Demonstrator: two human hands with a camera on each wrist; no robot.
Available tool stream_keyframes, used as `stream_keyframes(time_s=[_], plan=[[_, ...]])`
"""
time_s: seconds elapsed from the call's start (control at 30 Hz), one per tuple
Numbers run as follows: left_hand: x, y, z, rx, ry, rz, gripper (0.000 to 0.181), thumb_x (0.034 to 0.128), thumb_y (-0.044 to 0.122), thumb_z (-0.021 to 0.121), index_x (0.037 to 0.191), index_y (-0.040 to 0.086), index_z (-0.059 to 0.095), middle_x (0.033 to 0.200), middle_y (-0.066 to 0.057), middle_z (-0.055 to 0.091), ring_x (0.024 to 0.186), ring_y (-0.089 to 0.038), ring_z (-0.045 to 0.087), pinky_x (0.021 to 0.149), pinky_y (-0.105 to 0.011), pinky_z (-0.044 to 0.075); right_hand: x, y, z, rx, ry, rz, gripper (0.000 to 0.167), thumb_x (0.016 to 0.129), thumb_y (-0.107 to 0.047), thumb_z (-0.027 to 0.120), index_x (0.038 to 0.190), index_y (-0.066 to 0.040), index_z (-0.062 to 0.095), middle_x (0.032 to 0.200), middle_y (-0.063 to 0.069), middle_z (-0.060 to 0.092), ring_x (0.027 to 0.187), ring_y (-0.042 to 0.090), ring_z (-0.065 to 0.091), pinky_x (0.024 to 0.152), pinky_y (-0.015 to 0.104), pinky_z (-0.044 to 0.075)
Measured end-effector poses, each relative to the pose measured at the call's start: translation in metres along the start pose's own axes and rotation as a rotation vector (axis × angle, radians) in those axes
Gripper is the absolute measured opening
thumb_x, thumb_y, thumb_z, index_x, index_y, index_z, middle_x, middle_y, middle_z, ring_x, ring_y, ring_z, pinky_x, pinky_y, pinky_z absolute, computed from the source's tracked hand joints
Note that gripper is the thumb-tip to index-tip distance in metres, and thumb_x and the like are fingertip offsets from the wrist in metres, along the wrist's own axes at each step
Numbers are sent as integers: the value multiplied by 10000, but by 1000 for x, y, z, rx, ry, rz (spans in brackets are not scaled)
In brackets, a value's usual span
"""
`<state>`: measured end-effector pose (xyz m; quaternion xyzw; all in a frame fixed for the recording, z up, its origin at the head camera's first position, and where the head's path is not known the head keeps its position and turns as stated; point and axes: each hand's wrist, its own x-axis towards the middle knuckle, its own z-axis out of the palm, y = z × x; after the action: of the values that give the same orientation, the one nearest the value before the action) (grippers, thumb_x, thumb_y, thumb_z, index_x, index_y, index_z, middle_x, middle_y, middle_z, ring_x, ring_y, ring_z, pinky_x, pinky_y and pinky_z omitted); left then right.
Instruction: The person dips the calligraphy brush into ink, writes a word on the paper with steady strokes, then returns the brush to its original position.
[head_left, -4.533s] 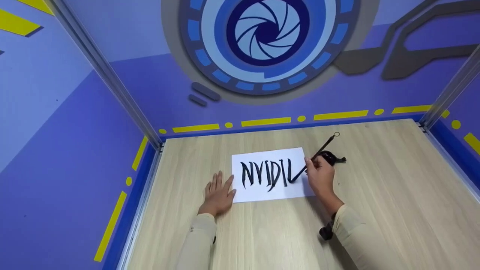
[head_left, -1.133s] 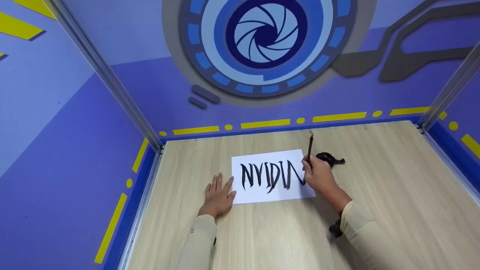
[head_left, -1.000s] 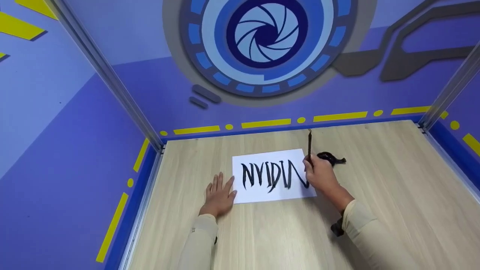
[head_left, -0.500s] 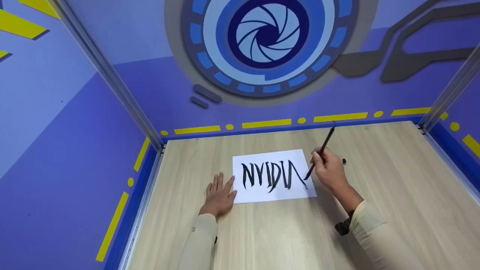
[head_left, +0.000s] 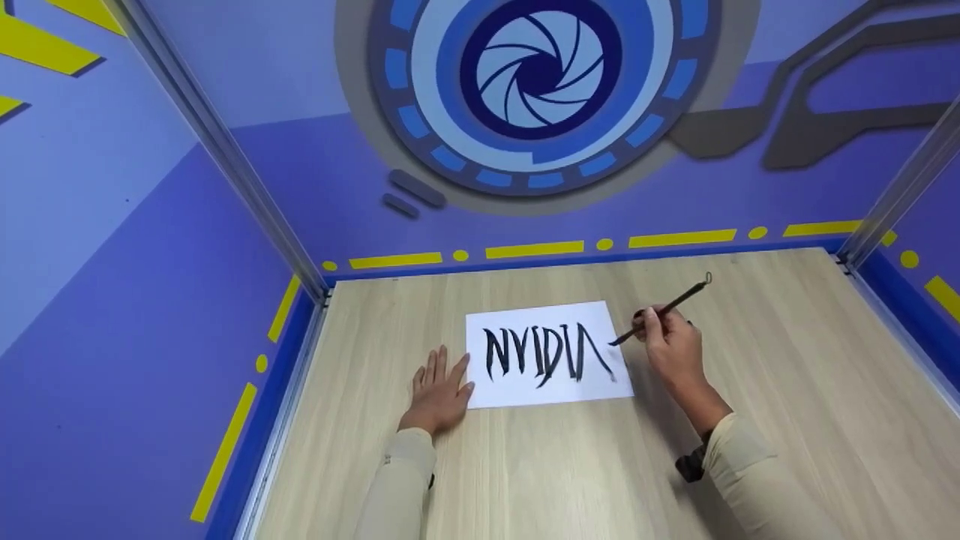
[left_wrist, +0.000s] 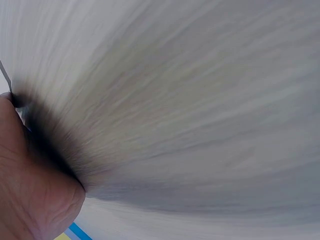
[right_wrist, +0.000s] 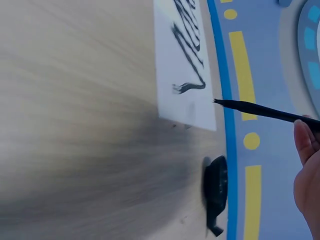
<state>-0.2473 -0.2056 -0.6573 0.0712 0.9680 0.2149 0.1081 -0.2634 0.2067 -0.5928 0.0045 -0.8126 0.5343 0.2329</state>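
A white sheet of paper (head_left: 555,395) lies on the table, bearing brushed black letters (head_left: 551,354) that read like "NVIDIA" with a crossbar absent from the last shape. My left hand (head_left: 437,394) rests spread at its left edge, thumb and forefinger touching the paper. Between the fingers of my right hand (head_left: 675,349) I hold a dark calligraphy brush (head_left: 686,294), slanted, its loop end up to the right. In the right wrist view, the brush tip (right_wrist: 220,102) hangs apart from the paper. A black, spouted ink dish (right_wrist: 216,185) stands beyond the right hand, largely hidden in the head view.
The pale wooden table (head_left: 525,472) is bounded by a blue-purple back wall (head_left: 300,180) and side walls. Small dark specks (right_wrist: 181,126) lie near the paper's edge. A black device (head_left: 690,466) sits at my right wrist.
My right hand has drawn a slanting stroke down to the right, then lifted the brush and moved rightward, tilting it over. My left hand has stayed in place.
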Motion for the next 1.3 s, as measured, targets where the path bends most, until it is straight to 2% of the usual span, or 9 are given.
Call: stream_keyframes(time_s=[0.17,0.33,0.5,0.6,0.73,0.9,1.07,1.17,1.3], plan=[[5,-5,6,19,6,4,614,1131,481,375,1710,311,263,1828,-149,-13,1706,-380,-32,1359,-623,27,-3,6,-4,9,24,8,306,1105,-215,600,1080,66,720,955,233,780,757,-53,673,693,70,536],[0,0,-1,17,-7,-3,604,1139,453,386,1708,285,277,1823,-174,2,1703,-402,-12,1354,-635,38,-8,0,-1,51,49,13,263,1090,-152,620,1097,98,702,970,265,776,763,-83,669,703,64,544],[-7,2,-6,11,-5,-2,594,1145,419,394,1706,250,292,1817,-200,22,1697,-428,8,1350,-650,49,-10,-1,10,79,71,-44,130,1037,-21,666,1060,93,724,949,277,771,780,-37,686,719,40,528],[-6,1,-6,1,-6,-3,601,1142,416,404,1705,238,292,1816,-204,21,1695,-433,0,1350,-651,37,-12,7,15,44,65,-93,73,1015,-23,703,1035,31,748,906,199,776,787,7,684,726,38,508],[-5,2,-6,-40,-3,10,609,1136,430,409,1704,243,293,1815,-209,14,1693,-438,-20,1348,-655,16,-17,9,20,19,36,-101,55,1001,-1,712,1043,15,744,898,149,759,799,29,674,736,51,500],[-3,0,-2,-67,15,29,615,1128,448,414,1702,258,301,1815,-212,10,1690,-444,-29,1340,-670,5,-24,6,26,-24,-15,-42,93,1012,7,682,1088,-19,728,942,137,757,844,97,688,755,64,494],[0,-2,2,-30,4,15,622,1128,454,408,1710,282,272,1822,-179,-15,1699,-412,-38,1349,-646,8,-28,5,32,-66,10,31,83,1026,-59,694,1091,-13,718,946,154,786,839,92,703,737,58,481],[4,-5,6,-6,4,5,618,1131,464,394,1711,292,266,1825,-162,-17,1703,-396,-36,1354,-630,22,-28,6,34,-32,57,111,113,1036,-95,691,1086,4,708,964,194,796,805,27,704,715,69,505],[5,-7,7,-3,9,4,613,1133,464,389,1709,288,274,1826,-162,-12,1703,-396,-31,1357,-625,28,-24,8,38,87,137,249,155,1055,-111,666,1085,40,680,1013,265,782,741,-24,719,706,153,599]])
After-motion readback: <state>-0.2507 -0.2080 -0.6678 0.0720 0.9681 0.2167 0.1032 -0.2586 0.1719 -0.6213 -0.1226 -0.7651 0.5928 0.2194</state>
